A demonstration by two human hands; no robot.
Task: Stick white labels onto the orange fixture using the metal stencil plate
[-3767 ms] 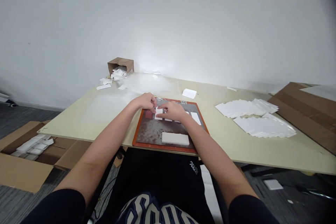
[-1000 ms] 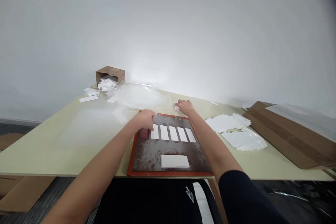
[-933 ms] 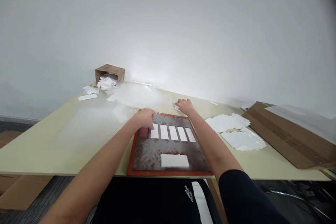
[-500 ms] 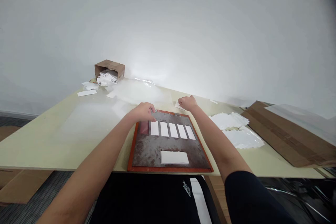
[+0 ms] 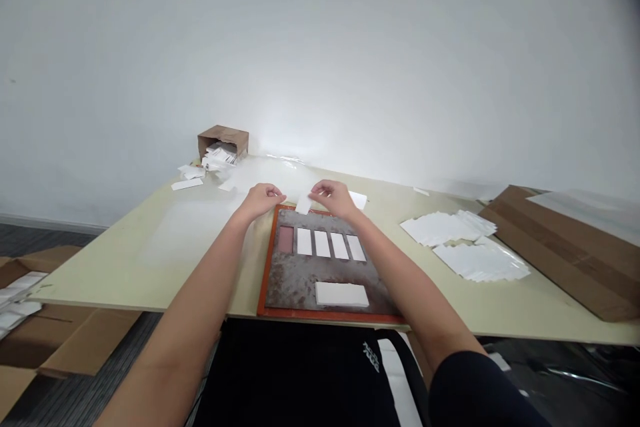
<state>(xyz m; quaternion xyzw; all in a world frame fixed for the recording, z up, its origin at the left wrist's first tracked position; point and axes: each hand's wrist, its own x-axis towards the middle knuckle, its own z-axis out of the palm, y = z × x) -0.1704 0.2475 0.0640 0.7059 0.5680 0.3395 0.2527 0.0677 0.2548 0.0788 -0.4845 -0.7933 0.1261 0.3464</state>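
Note:
My right hand is closed, its thumb and fingers pinching a narrow white card over the far edge of a dark plate. To the left of the card, my left hand is closed in a pinch; anything between its fingertips is too small to make out. The dark plate lies in an orange-red frame. White cards fill several of its slots, and the leftmost slot shows pink. Near the plate's front rests a stack of white cards. More white cards lie just behind my right hand.
An open cardboard box of white cards stands at the back left, with loose cards beside it. Clear film covers the left table. Two fanned white piles and a large carton are at right. Another box sits lower left.
My right hand has come left from the cards behind the plate and now holds one card. My left hand remains near the plate's far left corner. The camera view has shifted.

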